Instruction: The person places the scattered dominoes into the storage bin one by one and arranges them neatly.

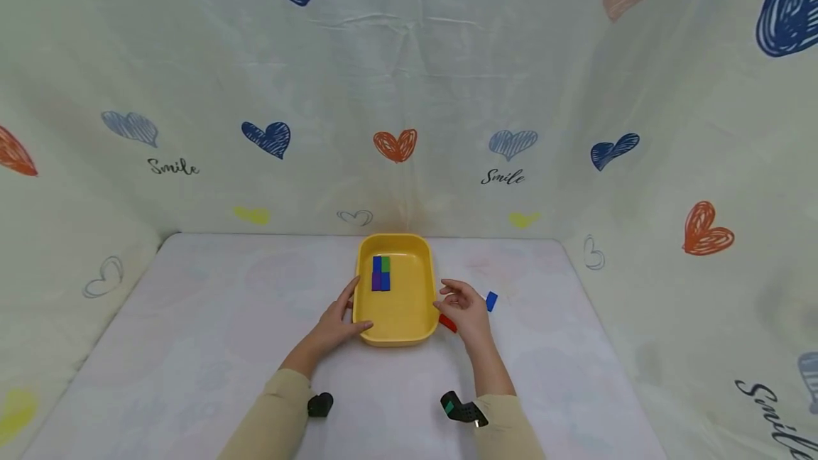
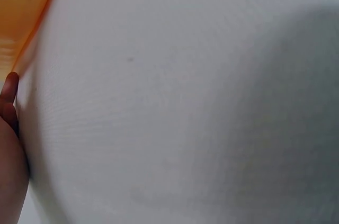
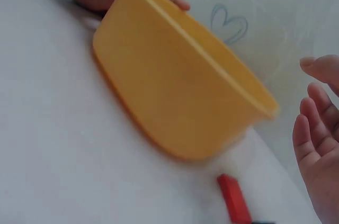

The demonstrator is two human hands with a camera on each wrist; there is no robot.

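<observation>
A deep yellow plastic tray [image 1: 412,314] with rounded corners stands on the table. My left hand [image 1: 335,319] holds its left side, thumb over the near corner of the rim and fingers along the wall. Inside the tray, small flat blocks sit together: a blue block [image 1: 377,263], a green block [image 1: 385,264], a purple block [image 1: 376,282] and another blue block [image 1: 385,282]. My right hand [image 1: 465,309] hovers just right of the tray, its fingers loosely bent with nothing between them. Below it lies a red block [image 3: 234,198], partly covered by the hand in the head view.
Just right of the right hand a loose blue block [image 1: 491,301] lies on the white table [image 1: 255,289]. Behind the tray hangs a pale curtain [image 1: 447,91] printed with hearts, which also closes off both sides.
</observation>
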